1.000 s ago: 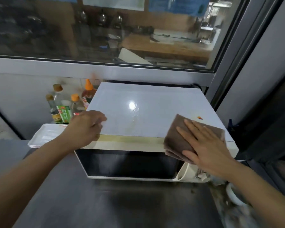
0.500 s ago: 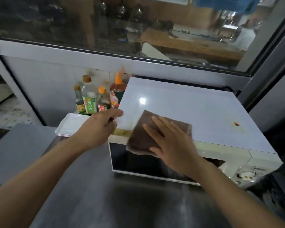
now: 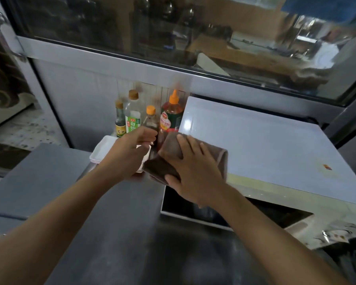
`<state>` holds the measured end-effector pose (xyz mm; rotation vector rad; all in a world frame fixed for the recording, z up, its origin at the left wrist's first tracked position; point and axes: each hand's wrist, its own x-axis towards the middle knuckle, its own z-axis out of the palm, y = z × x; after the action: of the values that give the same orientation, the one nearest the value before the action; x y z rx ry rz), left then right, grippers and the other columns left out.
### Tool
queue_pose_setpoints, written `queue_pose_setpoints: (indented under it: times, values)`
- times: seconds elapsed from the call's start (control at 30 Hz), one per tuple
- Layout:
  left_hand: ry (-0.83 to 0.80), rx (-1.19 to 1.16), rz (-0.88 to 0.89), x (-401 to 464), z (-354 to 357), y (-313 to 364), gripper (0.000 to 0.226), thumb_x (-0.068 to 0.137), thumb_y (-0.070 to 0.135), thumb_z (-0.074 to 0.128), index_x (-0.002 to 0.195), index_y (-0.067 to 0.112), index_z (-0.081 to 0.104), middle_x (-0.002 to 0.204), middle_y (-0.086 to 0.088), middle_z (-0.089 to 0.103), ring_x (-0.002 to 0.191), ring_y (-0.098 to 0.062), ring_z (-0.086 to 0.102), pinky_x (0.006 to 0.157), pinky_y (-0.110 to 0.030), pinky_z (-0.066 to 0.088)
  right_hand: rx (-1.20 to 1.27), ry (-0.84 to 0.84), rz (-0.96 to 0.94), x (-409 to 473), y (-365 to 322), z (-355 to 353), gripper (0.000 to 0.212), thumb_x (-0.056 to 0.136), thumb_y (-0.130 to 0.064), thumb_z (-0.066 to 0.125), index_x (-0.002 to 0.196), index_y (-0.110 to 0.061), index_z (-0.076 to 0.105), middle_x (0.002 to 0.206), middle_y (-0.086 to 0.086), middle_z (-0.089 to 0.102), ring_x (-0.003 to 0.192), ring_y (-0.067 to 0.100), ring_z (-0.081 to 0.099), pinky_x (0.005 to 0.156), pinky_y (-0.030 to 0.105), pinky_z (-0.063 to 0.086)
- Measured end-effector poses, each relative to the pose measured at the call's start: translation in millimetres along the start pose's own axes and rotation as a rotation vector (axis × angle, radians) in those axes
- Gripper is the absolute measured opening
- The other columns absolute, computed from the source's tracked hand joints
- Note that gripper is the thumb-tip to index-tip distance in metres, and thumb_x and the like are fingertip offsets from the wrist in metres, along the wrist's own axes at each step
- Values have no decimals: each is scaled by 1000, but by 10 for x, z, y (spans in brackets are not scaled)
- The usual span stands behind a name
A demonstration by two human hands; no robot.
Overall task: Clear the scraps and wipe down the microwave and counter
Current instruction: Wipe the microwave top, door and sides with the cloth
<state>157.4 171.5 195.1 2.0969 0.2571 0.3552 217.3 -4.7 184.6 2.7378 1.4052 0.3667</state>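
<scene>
A white microwave [image 3: 275, 145] stands on the steel counter [image 3: 115, 233] with its dark door facing me. My right hand [image 3: 193, 171] presses a brown cloth [image 3: 220, 159] onto the front left corner of the microwave's top; the cloth hangs over the corner. My left hand [image 3: 130, 153] hovers just left of that corner, off the microwave, palm cupped beside the drooping cloth edge; whether it touches the cloth I cannot tell. A small orange-red spot [image 3: 327, 167] marks the top near its right front.
Several sauce bottles [image 3: 150, 118] stand against the wall left of the microwave. A stack of white trays [image 3: 100, 153] lies in front of them. A window frame [image 3: 173, 73] runs behind. Crumpled scraps [image 3: 333, 235] lie at the microwave's right front.
My right hand has swept the cloth leftward along the microwave's front edge from the right corner to the left corner. My left hand has come off the microwave's edge and moved left.
</scene>
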Motion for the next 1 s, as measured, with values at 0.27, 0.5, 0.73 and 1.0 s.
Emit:
queue_pose_setpoints:
  times: [0.27,0.5,0.73,1.0]
  values:
    - [-23,106,9,28,113,104,36,92,3,47,112,30,59,111,14,61,105,-4,54,77,-4,36,-81,40,26,-673,433,15,73,77,-32,75,141,-35,38,148,3,40,134,26,42,106,47,33]
    - [-162,16,47,77,418,212,47,89,1,49,127,29,46,122,14,58,114,-4,51,84,-13,37,-102,62,223,-1313,934,-67,63,86,-34,62,142,-22,39,147,12,39,133,34,41,105,51,30]
    - [-122,175,-6,84,510,349,54,85,-3,49,130,26,44,124,8,57,117,-13,50,96,-29,41,-39,61,207,-610,304,103,68,87,-49,52,144,-30,23,153,10,28,139,35,28,111,51,22]
    - [-165,330,162,27,1165,750,40,90,6,49,122,30,50,125,-1,55,104,-18,50,93,-37,46,-81,81,254,-1422,1105,13,66,82,-41,64,141,-23,41,145,6,44,133,26,43,106,45,36]
